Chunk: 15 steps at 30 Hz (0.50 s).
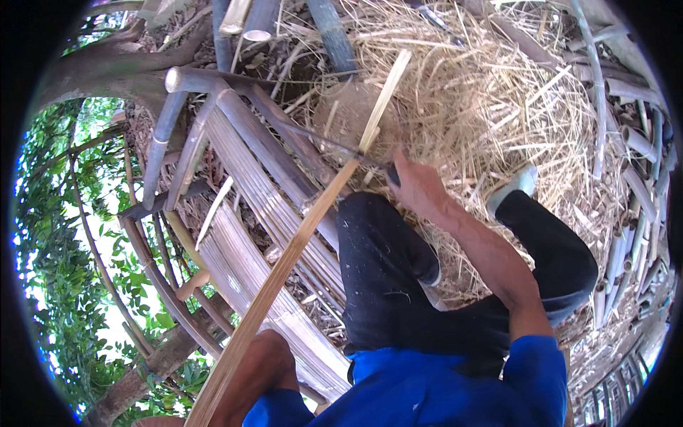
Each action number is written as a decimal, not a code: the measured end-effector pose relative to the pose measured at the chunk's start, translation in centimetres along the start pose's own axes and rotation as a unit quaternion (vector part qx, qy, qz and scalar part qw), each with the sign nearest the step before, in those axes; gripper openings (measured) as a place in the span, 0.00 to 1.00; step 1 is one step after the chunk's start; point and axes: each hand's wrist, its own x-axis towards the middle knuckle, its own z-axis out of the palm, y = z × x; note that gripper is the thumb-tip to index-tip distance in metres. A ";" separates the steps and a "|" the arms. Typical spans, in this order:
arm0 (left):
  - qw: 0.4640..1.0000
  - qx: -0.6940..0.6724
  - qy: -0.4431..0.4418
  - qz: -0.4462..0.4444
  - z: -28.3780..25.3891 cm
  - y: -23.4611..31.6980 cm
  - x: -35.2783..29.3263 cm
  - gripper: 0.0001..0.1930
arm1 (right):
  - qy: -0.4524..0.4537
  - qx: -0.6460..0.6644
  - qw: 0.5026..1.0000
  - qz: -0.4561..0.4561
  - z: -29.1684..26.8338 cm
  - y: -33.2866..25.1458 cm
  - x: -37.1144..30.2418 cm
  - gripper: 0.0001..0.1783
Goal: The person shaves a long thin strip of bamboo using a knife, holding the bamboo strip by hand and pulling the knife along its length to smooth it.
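A long split bamboo strip [294, 250] slants across the view from the lower left to a paler upper end above the shavings. My right hand [414, 186] is closed around the dark handle of a knife [393, 175]. Its long thin blade reaches left and crosses the strip beside my knee, where the strip's colour turns lighter. My left arm [265, 359] bends down at the lower left, next to the strip. Only a sliver of my left hand [158, 422] shows at the bottom edge, with its fingers hidden.
A bamboo bench [245, 167] with a slatted surface stands to my left. Loose straw-like shavings [484, 107] cover the ground ahead and right. Cut bamboo poles [633, 178] lie along the right side. A tree branch [99, 67] and green foliage [53, 235] are at the left.
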 end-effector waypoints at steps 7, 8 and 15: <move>0.999 0.011 0.031 -0.003 -0.9 -0.2 -0.6 0.20 | 0.055 0.053 0.975 -0.207 0.3 -4.5 -2.0 0.19; 0.999 0.017 0.037 -0.002 -0.6 -0.2 -0.6 0.20 | 0.052 0.054 0.975 -0.208 1.3 -1.7 -0.4 0.19; 0.999 0.027 0.044 0.005 -0.4 -0.5 -1.2 0.21 | 0.007 0.027 0.993 -0.112 1.8 -0.2 1.9 0.19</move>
